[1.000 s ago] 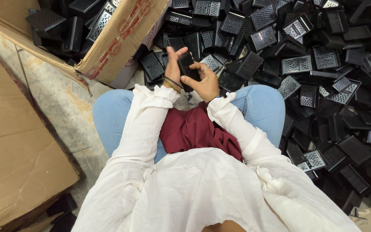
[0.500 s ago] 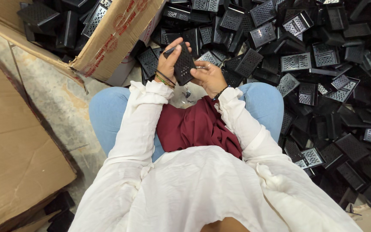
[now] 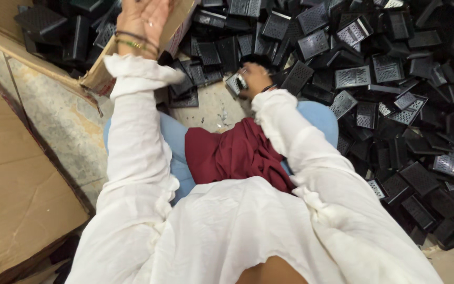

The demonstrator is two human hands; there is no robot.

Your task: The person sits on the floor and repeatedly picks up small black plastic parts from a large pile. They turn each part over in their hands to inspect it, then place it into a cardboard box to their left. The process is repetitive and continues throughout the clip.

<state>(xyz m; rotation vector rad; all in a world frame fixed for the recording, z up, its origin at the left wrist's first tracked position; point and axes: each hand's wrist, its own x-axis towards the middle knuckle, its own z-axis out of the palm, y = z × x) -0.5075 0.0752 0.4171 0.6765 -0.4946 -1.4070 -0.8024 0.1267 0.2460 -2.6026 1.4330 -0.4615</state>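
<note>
Gripping: the right hand (image 3: 256, 79) is curled round a small black grille part (image 3: 236, 84), fingers pressed on it, low over the bare floor patch (image 3: 211, 108).
Held part: dark moulded piece with a perforated face, partly hidden by the fingers; it sits just beside the edge of the heap, in front of the knees.
Left hand: the left hand (image 3: 142, 18) is raised to the top of the view, palm up and fingers spread, over the edge of the cardboard box (image 3: 98, 76); it holds nothing that can be seen. Thin bangles (image 3: 135, 42) circle the wrist.
Box: open brown carton at upper left, tilted, with more black parts (image 3: 43, 23) inside.
Heap: a wide pile of black grille parts (image 3: 395, 79) covers the floor ahead and to the right, lying at all angles, some face up, some on edge.
Clothing: white sleeves (image 3: 137, 137) and tunic, dark red cloth (image 3: 232, 152) on the lap, light blue trousers (image 3: 319, 113).
Left margin: flat cardboard sheet (image 3: 17, 189) on the speckled floor.
</note>
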